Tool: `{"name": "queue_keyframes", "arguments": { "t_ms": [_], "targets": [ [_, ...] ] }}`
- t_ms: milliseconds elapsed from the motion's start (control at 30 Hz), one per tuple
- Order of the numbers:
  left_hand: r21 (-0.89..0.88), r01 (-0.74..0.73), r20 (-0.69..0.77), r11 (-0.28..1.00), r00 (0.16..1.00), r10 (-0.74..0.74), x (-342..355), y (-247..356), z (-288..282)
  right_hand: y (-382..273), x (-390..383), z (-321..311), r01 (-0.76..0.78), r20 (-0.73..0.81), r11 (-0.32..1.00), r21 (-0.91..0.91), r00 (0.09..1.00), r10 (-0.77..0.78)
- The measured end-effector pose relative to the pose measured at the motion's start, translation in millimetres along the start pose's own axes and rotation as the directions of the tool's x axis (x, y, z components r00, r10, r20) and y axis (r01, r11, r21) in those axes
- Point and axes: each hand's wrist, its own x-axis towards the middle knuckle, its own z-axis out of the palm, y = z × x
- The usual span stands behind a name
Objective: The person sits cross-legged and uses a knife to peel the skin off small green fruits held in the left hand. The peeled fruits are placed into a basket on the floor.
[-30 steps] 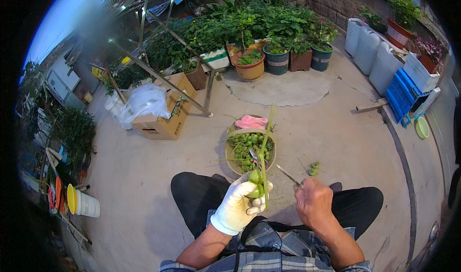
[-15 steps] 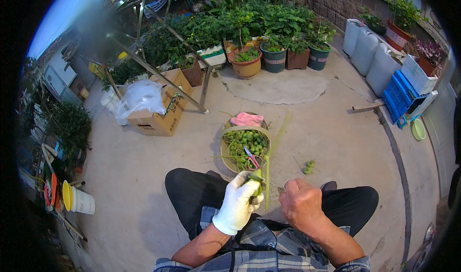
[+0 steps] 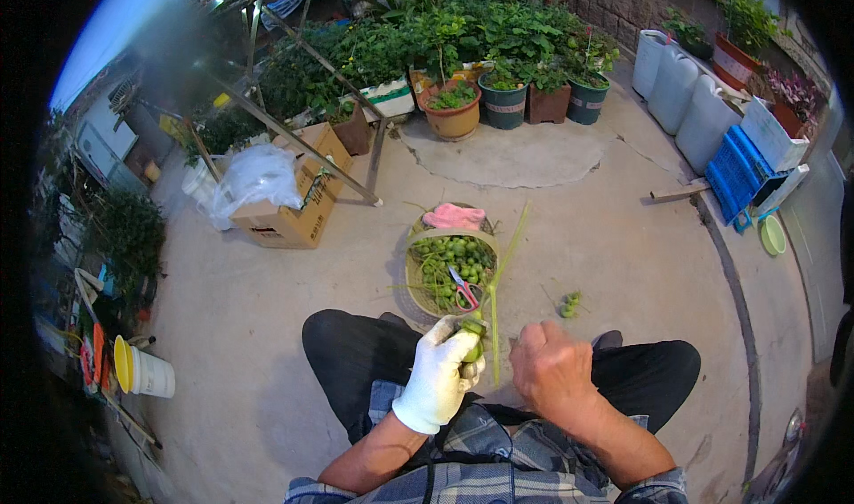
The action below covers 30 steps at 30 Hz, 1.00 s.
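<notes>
I sit on the concrete floor with my legs crossed. My left hand (image 3: 440,375), in a white glove, grips a small green bunch with a long green stalk (image 3: 500,277) rising from it. My bare right hand (image 3: 551,370) is curled in a fist just right of the stalk; a thin blade-like tool stuck out of it a second ago and is hidden now. Just beyond my hands stands a woven basket (image 3: 414,277) of small green fruits, with red-handled scissors (image 3: 463,290) on top and a pink cloth (image 3: 454,215) at its far rim.
A few green bits (image 3: 569,304) lie on the floor right of the basket. A cardboard box (image 3: 294,215) with a white bag (image 3: 253,175) stands left, potted plants (image 3: 454,117) behind, white canisters (image 3: 685,86) and a blue crate (image 3: 738,170) right, a white bucket (image 3: 147,375) at lower left.
Both hands have drawn back toward my body. The stalk has come down with the left hand. My right hand has closed in beside it and the thin tool no longer shows.
</notes>
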Motion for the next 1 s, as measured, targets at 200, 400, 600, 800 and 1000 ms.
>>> {"name": "queue_keyframes", "arguments": {
  "t_ms": [200,400,600,800,1000],
  "targets": [
    [0.007,0.011,0.043,1.000,0.999,-0.012,4,0,-7,-1,1,5,0.012,0.011,0.999,-0.040,1.000,-0.012],
    [0.022,0.031,0.069,0.999,0.997,-0.032,6,-3,-13,2,1,7,0.025,-0.021,0.999,-0.046,0.999,-0.026],
    [-0.045,0.081,0.142,0.996,0.987,-0.074,11,-6,-22,4,4,5,0.003,-0.001,0.999,-0.048,1.000,-0.003],
    [-0.371,0.288,0.303,0.883,0.936,-0.179,16,-7,-30,2,3,3,0.042,0.005,0.998,-0.042,0.999,-0.042],
    [-0.311,0.232,0.350,0.922,0.930,-0.116,18,-6,-34,4,4,2,0.023,-0.015,0.997,-0.072,1.000,-0.024]
  ]
}}
